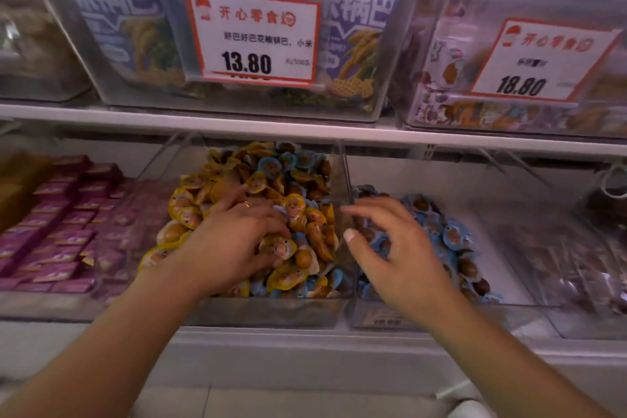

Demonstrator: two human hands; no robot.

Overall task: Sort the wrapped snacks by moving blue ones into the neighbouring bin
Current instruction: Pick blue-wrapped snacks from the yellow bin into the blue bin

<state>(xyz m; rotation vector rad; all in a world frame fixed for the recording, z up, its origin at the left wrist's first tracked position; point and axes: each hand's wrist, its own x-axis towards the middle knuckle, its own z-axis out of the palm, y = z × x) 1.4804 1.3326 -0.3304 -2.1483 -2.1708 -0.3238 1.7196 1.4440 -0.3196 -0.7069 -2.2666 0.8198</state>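
Note:
A clear middle bin (190,159) holds a heap of yellow-wrapped snacks (237,180) mixed with several blue-wrapped ones (291,159), mostly at its back right. My left hand (237,241) lies palm down on the heap with its fingers dug in among the wrappers; whether it holds one is hidden. The neighbouring bin (509,285) to the right holds a pile of blue-wrapped snacks (454,234). My right hand (397,248) hovers over that pile just past the divider, fingers loosely spread and holding nothing I can see.
To the left lies a bin of purple and pink packets (64,231). A dark-packet bin (583,254) sits far right. The shelf above (305,132) carries clear bins with bags and price cards (254,41). A white shelf edge (271,343) runs below.

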